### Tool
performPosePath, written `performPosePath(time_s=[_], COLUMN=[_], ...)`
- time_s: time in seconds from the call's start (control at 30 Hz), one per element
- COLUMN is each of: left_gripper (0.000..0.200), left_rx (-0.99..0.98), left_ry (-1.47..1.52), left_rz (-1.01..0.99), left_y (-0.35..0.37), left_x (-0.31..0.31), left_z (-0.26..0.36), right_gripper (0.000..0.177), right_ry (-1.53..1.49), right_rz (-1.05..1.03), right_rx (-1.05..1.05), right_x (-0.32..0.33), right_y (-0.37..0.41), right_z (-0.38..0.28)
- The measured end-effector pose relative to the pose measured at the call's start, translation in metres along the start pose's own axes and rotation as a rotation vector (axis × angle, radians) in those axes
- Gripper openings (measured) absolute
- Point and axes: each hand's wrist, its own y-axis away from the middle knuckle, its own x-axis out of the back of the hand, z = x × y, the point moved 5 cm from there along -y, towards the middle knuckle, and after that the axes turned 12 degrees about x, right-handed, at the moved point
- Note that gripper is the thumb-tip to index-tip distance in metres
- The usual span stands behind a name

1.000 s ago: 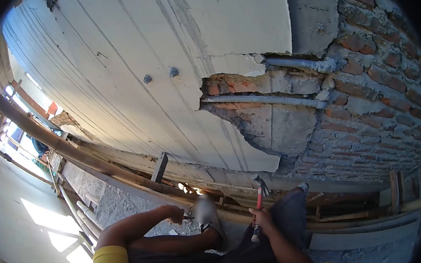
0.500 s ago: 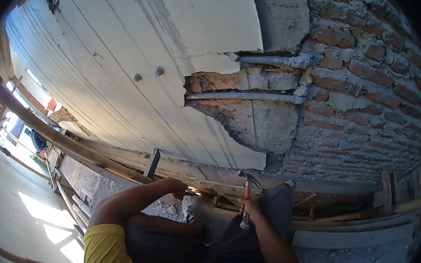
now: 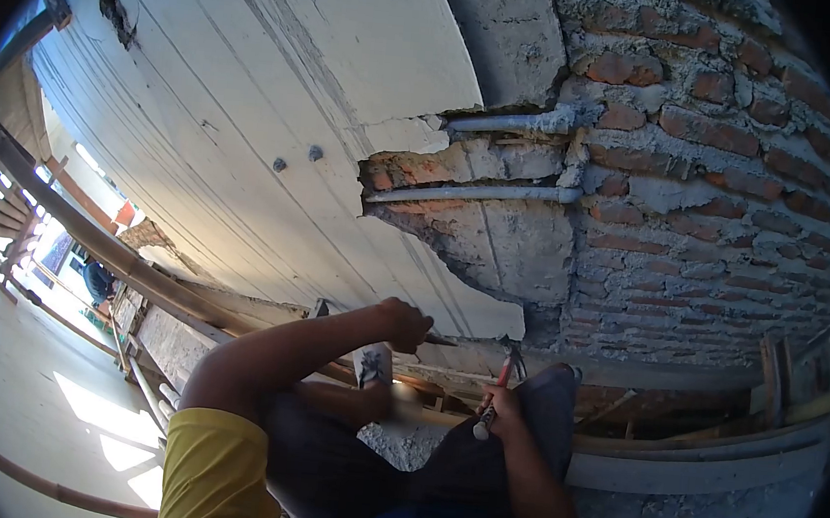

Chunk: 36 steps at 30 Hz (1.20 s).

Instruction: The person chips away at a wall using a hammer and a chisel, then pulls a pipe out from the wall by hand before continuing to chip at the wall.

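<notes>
My right hand (image 3: 504, 411) grips a claw hammer (image 3: 505, 370) by its red and dark handle, with the metal head pointing up toward the wall's lower edge. My left hand (image 3: 407, 325) is closed round a thin, dark, pointed chisel (image 3: 441, 340), most of it hidden in the fist. Its tip points right, close to the lower edge of the white plaster (image 3: 338, 233). Hammer head and chisel are apart. Above them, broken plaster exposes two grey pipes (image 3: 480, 195) and rough masonry.
Bare brickwork (image 3: 712, 132) fills the right side of the wall. A long bamboo pole (image 3: 110, 247) runs along the left, with sunlit floor (image 3: 106, 410) below it. Another person (image 3: 97, 283) is at the far left. Wooden boards (image 3: 780, 375) stand at the right.
My left hand has risen and moved right with the chisel, nearer the plaster's lower edge. The hammer has shifted slightly right in my right hand. The view has turned a little.
</notes>
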Motion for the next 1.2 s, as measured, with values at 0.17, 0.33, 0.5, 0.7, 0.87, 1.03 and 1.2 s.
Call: performPosePath(time_s=[0.17, 0.33, 0.5, 0.7, 0.87, 1.03, 1.2], left_gripper=[0.036, 0.031, 0.027, 0.024, 0.026, 0.034, 0.042], left_rx=[-0.187, -0.253, -0.418, -0.651, -0.733, -0.861, -0.971], left_ry=[0.166, 0.88, 1.703, 2.419, 2.493, 2.505, 2.647], left_rz=[0.21, 0.055, 0.027, -0.272, -0.203, -0.2, -0.02], left_y=[0.034, 0.081, 0.072, 0.078, 0.065, 0.057, 0.05], left_x=[0.079, 0.135, 0.131, 0.131, 0.138, 0.151, 0.176], left_z=[0.02, 0.043, 0.06, 0.055, 0.03, 0.001, -0.021], right_gripper=[0.023, 0.027, 0.024, 0.024, 0.021, 0.018, 0.028], right_ry=[-0.004, 0.006, -0.013, 0.091, 0.25, 0.34, 0.32], right_rz=[0.027, 0.081, 0.094, 0.115, 0.053, 0.101, 0.15], right_rx=[0.009, -0.012, 0.025, 0.203, 0.489, 0.828, 1.208], right_x=[0.008, 0.009, 0.014, 0.004, -0.004, -0.051, -0.08], right_y=[-0.001, 0.002, -0.006, 0.01, 0.034, 0.119, 0.173], right_z=[-0.001, -0.003, -0.007, -0.017, -0.034, -0.106, -0.172])
